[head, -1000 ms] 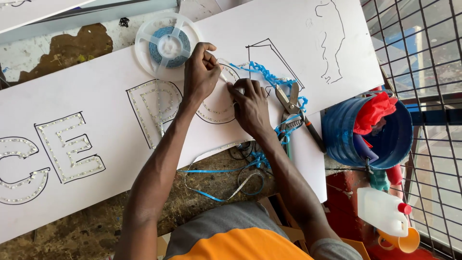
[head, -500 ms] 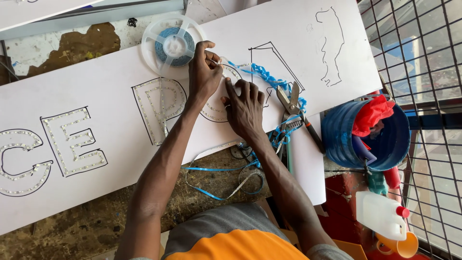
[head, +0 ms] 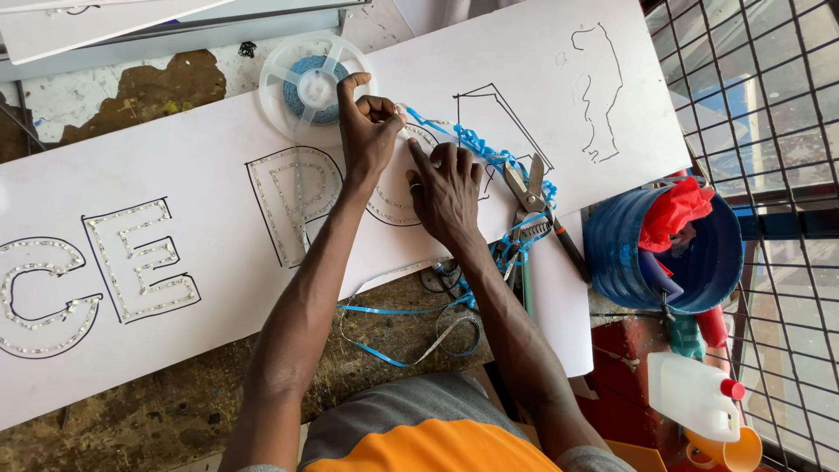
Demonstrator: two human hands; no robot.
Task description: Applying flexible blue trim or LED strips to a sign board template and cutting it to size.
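reel (head: 313, 87) behind left hand (head: 367, 131) | scissors (head: 531, 197) right of right hand (head: 446, 188)

- The signboard (head: 201, 166) is white, with letter outlines drawn in black.
- Pale dotted strips fill the outlined letters (head: 131, 262).
- The reel (head: 313, 87) is clear plastic around a blue core.
- The backing ribbon (head: 476, 144) is bright blue.
- The bucket (head: 620, 253) is blue, with red cloth (head: 677, 210) inside.
- The jug (head: 690, 395) is white, red-capped.
- The counter (head: 157, 83) is brown with white patches.
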